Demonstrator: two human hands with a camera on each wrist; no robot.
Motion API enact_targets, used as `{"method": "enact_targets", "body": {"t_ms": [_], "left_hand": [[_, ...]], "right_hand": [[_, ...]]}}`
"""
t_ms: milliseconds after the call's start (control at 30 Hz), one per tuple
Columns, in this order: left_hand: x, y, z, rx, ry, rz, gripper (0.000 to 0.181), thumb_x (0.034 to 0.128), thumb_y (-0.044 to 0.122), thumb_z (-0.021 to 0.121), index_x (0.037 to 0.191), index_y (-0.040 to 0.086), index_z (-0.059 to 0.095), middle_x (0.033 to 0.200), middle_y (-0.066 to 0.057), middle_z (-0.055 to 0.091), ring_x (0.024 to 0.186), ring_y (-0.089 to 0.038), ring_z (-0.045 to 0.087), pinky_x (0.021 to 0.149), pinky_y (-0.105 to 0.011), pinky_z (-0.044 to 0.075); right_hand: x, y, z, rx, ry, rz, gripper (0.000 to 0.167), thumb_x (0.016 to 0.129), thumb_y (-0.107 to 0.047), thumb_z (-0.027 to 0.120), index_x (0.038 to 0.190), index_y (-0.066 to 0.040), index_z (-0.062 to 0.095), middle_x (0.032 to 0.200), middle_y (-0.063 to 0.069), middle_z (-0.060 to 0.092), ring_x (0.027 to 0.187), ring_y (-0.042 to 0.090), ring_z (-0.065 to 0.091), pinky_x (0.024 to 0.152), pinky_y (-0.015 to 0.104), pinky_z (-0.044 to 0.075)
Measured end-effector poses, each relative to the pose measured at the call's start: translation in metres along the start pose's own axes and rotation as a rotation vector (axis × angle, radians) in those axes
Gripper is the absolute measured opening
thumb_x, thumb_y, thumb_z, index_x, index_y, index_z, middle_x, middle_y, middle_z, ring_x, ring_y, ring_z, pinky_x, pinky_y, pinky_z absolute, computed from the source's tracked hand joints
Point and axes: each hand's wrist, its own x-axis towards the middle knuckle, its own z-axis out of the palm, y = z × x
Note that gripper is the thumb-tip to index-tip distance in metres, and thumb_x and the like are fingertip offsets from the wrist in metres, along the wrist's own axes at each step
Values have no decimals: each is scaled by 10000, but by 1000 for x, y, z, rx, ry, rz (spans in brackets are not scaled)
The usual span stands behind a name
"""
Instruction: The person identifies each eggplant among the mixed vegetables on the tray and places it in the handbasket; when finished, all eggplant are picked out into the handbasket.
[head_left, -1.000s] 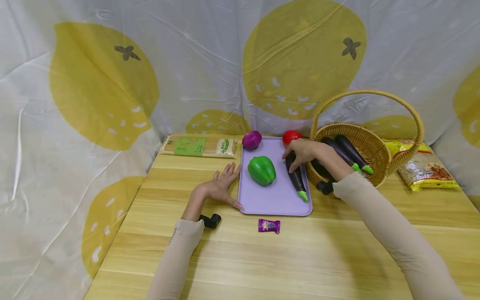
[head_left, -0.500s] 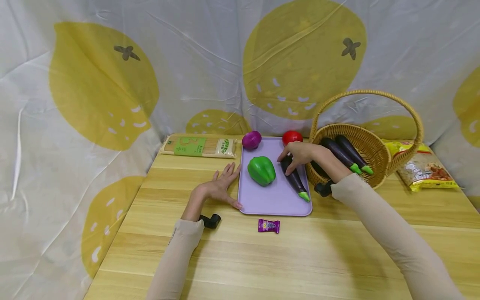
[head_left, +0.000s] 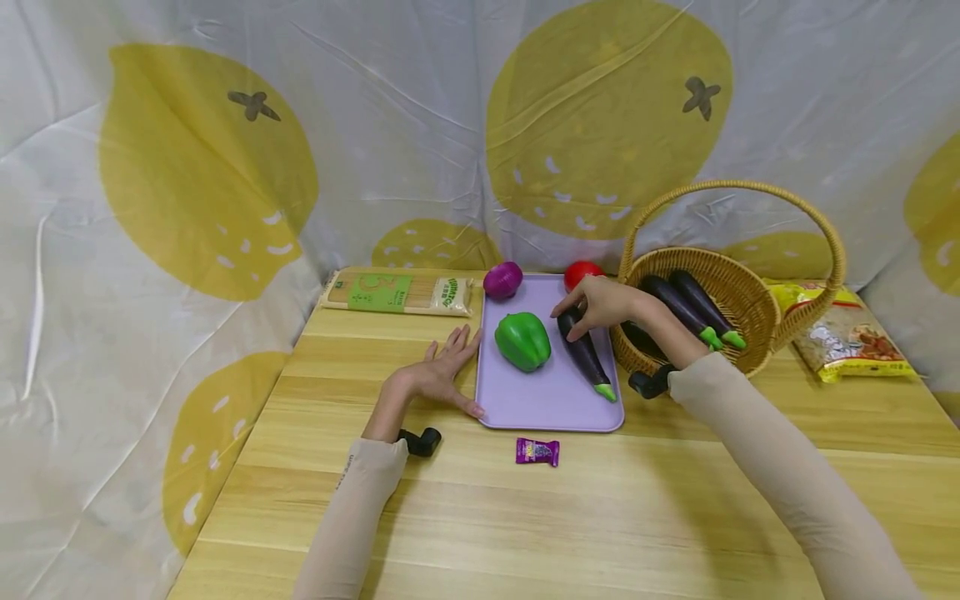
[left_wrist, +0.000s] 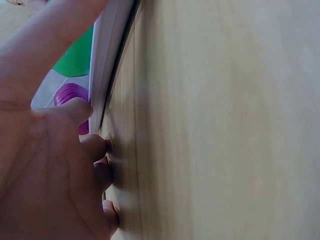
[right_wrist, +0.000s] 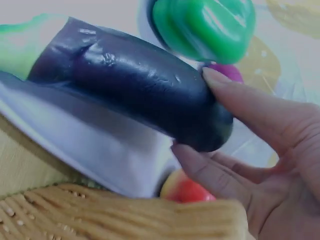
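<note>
My right hand pinches a dark eggplant by its rounded end, thumb on one side and fingers on the other. The eggplant lies slanted over the right half of a lilac tray, its green stem end toward the front. Spread fingers of my left hand touch the tray's left edge, thumb at the front corner. On the tray, left of the eggplant, sits a green bell pepper. A purple onion is at the back left corner, and a red round fruit or vegetable at the back right.
A wicker basket with a tall handle, holding several eggplants, stands tilted right of the tray. Behind it lies a yellow-edged food bag. Packaged noodles lie at back left, and a purple-wrapped sweet in front.
My right hand has shifted slightly left with the eggplant, whose rounded end has swung toward the bell pepper. The left hand has stayed in place.
</note>
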Motion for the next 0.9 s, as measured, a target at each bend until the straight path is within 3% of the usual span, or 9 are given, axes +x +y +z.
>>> {"method": "enact_targets", "body": {"t_ms": [67, 133, 233, 300, 367, 500, 600, 733, 900], "left_hand": [[-1, 0, 0, 2, 0, -3, 1374, 782, 510, 880, 1663, 157, -113, 1719, -142, -234, 1603, -309, -232, 1293, -592, -146], [-1, 0, 0, 4, 2, -5, 1372, 783, 508, 880, 1663, 153, -112, 1720, -145, -232, 1603, -311, -231, 1293, -595, -145], [-2, -1, 0, 1, 4, -7, 1372, 783, 505, 881, 1663, 148, -109, 1721, -148, -228, 1603, -312, -231, 1292, -599, -143], [-2, -1, 0, -1, 6, -8, 1373, 782, 505, 881, 1663, 146, -110, 1721, -148, -227, 1603, -313, -230, 1292, -601, -141], [-3, -1, 0, -6, 5, -9, 1374, 783, 503, 882, 1662, 144, -111, 1720, -147, -230, 1602, -311, -233, 1292, -601, -143], [-4, -3, 0, -13, 0, -12, 1373, 785, 497, 882, 1662, 147, -115, 1717, -142, -238, 1601, -307, -239, 1292, -593, -149], [-4, -4, 1, -17, 0, -11, 1378, 782, 498, 883, 1661, 146, -118, 1715, -145, -241, 1599, -311, -239, 1292, -592, -149], [-4, -5, 2, -22, -5, -10, 1389, 777, 509, 884, 1659, 150, -127, 1712, -137, -253, 1596, -309, -249, 1290, -590, -156], [-2, -5, 2, -13, -13, -17, 1392, 776, 521, 880, 1657, 168, -138, 1708, -118, -269, 1593, -289, -265, 1290, -573, -168]], "right_hand": [[-4, 1, -2, 60, 35, 4, 449, 810, -176, 896, 1235, -102, 773, 704, -19, 648, 713, 140, 496, 631, 260, 432], [-9, 1, -4, 125, 64, 3, 446, 820, -204, 892, 1245, -137, 773, 936, 17, 770, 921, 192, 639, 783, 314, 545], [-19, 0, -12, 245, 99, 13, 445, 831, -241, 886, 1259, -209, 768, 1260, 57, 748, 1208, 306, 646, 909, 404, 569], [-28, -1, -19, 290, 125, 27, 463, 833, -276, 884, 1278, -244, 757, 1369, 63, 696, 1268, 331, 626, 875, 379, 558], [-39, -2, -28, 325, 154, 60, 480, 829, -312, 886, 1287, -275, 749, 1402, 56, 675, 1277, 309, 621, 788, 332, 511], [-62, 0, -46, 360, 199, 116, 516, 846, -337, 870, 1335, -274, 718, 1398, 48, 682, 1297, 247, 631, 864, 248, 507], [-80, 10, -56, 362, 213, 139, 534, 866, -322, 854, 1371, -254, 694, 1442, 49, 651, 1323, 279, 619, 1021, 366, 538], [-102, 25, -68, 318, 219, 168, 547, 892, -336, 828, 1405, -240, 667, 1589, 64, 508, 1437, 371, 505, 1149, 588, 446], [-119, 40, -80, 294, 218, 212, 560, 906, -346, 812, 1429, -235, 646, 1630, 92, 450, 1469, 406, 447, 1144, 585, 433]]}}
